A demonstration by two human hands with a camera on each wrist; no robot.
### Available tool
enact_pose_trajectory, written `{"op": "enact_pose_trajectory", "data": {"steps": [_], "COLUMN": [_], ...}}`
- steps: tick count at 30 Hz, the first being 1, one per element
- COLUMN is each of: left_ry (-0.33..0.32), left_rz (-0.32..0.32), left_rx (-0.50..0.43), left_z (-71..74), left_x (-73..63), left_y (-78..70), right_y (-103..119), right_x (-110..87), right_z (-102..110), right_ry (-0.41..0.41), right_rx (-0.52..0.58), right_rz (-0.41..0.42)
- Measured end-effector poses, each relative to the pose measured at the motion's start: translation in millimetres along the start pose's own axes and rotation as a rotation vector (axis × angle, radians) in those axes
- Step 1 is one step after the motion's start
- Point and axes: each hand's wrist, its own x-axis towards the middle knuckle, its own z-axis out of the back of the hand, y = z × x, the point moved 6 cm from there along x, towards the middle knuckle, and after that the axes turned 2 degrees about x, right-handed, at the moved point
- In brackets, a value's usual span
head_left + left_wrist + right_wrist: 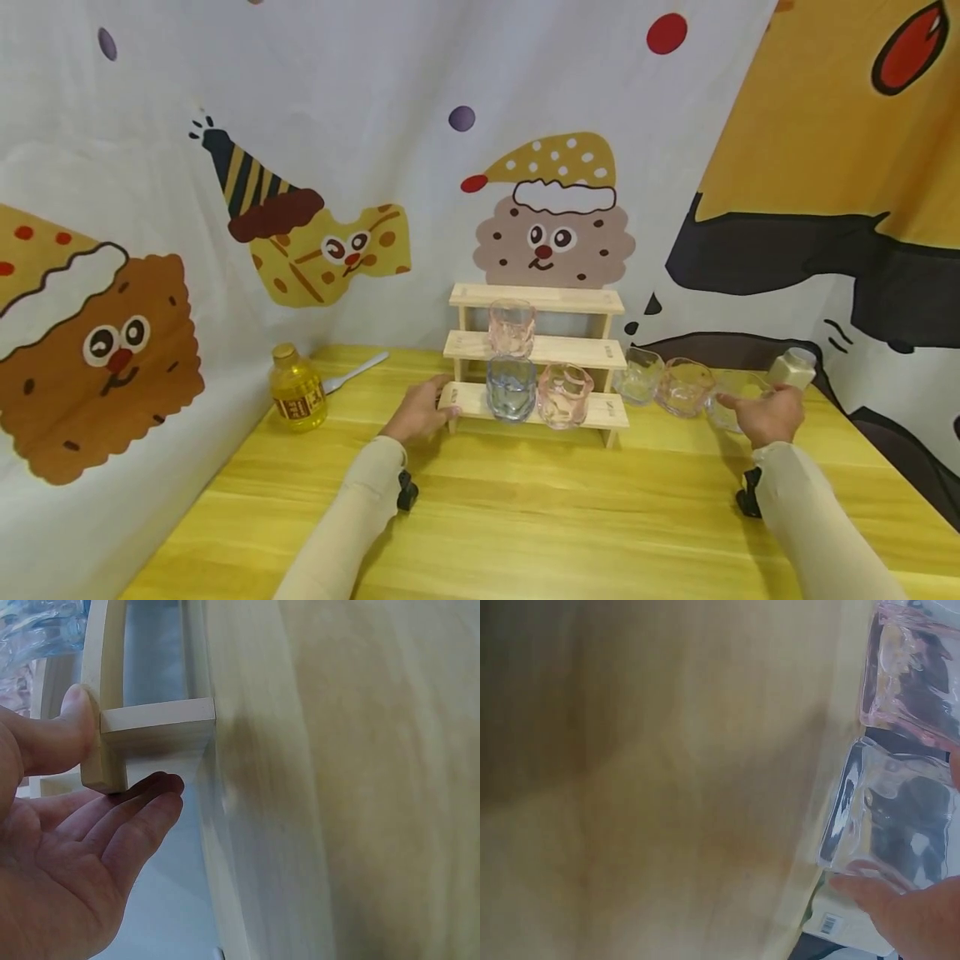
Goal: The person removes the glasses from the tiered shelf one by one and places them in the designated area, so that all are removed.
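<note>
My left hand (pixel 418 410) grips the left end of the lowest step of a three-tier wooden stand (pixel 555 298). In the left wrist view the thumb lies on the step's front board, with the fingers at its other side. On that step are a bluish glass (pixel 511 392) and a pink glass (pixel 565 396); another pink glass (pixel 512 329) sits one tier up. Off to the right, my right hand (pixel 767 417) holds a clear glass (pixel 907 817) between thumb and fingers, partly hiding it in the head view. Beside it stand a pink glass (pixel 684 387) and a clear glass (pixel 639 379).
A pale bottle (pixel 793 368) is just behind my right hand. At the table's left stands a bottle of yellow liquid (pixel 298 390), with a white plastic utensil (pixel 356 372) near it. A printed cloth (pixel 420 75) hangs behind the wooden table (pixel 555 517).
</note>
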Motion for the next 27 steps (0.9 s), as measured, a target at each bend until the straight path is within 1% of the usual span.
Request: {"op": "enact_pose_trajectory", "data": {"steps": [3, 5, 8, 11, 13, 14, 16, 18, 20, 24, 25, 27], "left_ry": [0.007, 0.006, -0.006, 0.001, 0.012, 0.015, 0.013, 0.001, -0.010, -0.008, -0.006, -0.002], "left_rz": [0.010, 0.013, 0.023, 0.025, 0.015, 0.008, 0.002, 0.001, 0.000, -0.004, -0.006, -0.006], "left_rx": [-0.004, 0.004, 0.007, -0.002, -0.004, -0.003, 0.001, 0.007, 0.013, 0.013, 0.011, 0.009], "left_z": [-1.6, -1.2, 0.8, 1.5, 1.1, 0.8, 0.2, 0.2, 0.1, -1.1, -1.4, -2.1], "left_x": [0.6, 1.5, 2.9, 3.5, 3.8, 3.7, 3.4, 3.5, 3.2, 3.3, 3.5, 3.6], "left_y": [2.3, 2.6, 1.8, -1.2, -3.0, -3.6, -3.3, -1.4, 0.3, 2.6, 3.0, 3.9], "right_y": [0, 1, 6, 10, 13, 15, 21, 29, 38, 59, 66, 77], "right_x": [0.6, 1.3, 2.0, -1.0, -5.3, -7.9, -14.1, -21.0, -28.5, -44.5, -48.7, -57.5], "right_z": [0, -1, -4, -4, -2, 0, 1, 2, 1, -1, -3, -9], "right_ry": [0.012, 0.044, 0.141, 0.261, 0.301, 0.304, 0.282, 0.225, 0.150, 0.001, -0.026, -0.052], "right_rx": [-0.039, -0.107, -0.236, -0.353, -0.402, -0.424, -0.463, -0.462, -0.448, -0.388, -0.367, -0.319], "right_rz": [0.011, 0.040, 0.101, 0.145, 0.165, 0.190, 0.248, 0.318, 0.387, 0.490, 0.513, 0.563]}}
